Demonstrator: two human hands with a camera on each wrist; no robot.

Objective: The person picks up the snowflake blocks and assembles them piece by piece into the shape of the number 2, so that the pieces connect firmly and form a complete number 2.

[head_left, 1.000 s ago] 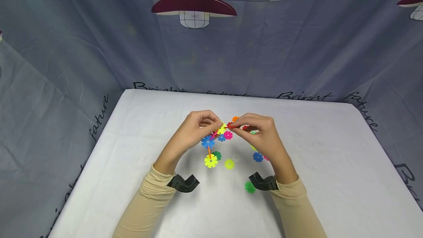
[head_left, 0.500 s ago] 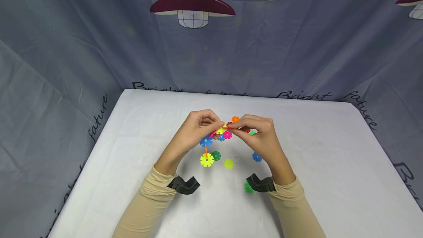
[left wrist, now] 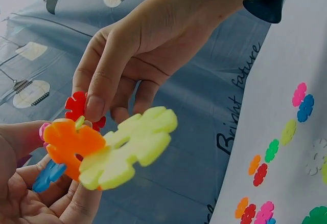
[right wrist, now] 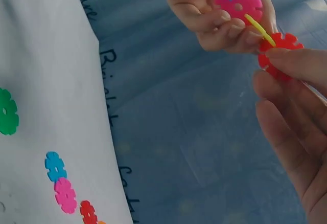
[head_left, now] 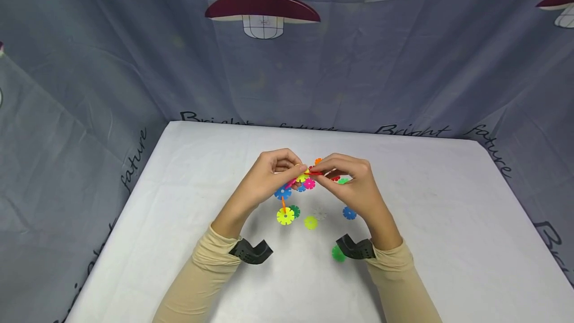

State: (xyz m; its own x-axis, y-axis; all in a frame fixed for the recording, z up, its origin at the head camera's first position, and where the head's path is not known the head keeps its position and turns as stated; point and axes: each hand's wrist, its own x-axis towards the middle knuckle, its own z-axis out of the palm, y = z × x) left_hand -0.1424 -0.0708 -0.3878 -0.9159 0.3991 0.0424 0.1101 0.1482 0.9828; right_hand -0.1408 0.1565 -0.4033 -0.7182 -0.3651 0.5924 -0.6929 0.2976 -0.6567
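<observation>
Above the table my left hand (head_left: 264, 176) holds a chain of interlocking plastic snowflake discs. In the head view, a yellow disc (head_left: 285, 216), an orange disc (head_left: 284, 204) seen edge-on and a blue disc (head_left: 283, 192) hang below that hand. Toward the fingertips, a pink disc (right wrist: 237, 1) and another yellow disc (right wrist: 259, 29) continue the chain. My right hand (head_left: 352, 176) pinches a red disc (right wrist: 287, 42) between thumb and forefinger, right at that yellow disc's edge. Both hands' fingertips nearly meet.
Loose discs lie on the white table (head_left: 202, 153) beneath and around the hands, among them a dark green disc (head_left: 295, 211), a yellow-green disc (head_left: 311, 222), a clear disc (head_left: 320, 213), a blue disc (head_left: 349, 213) and a green disc (head_left: 338, 253). A printed curtain (head_left: 358, 64) surrounds the table.
My right hand has shifted slightly left, bringing the red disc against the yellow disc at the chain's end. The hanging part of the chain swung left and back.
</observation>
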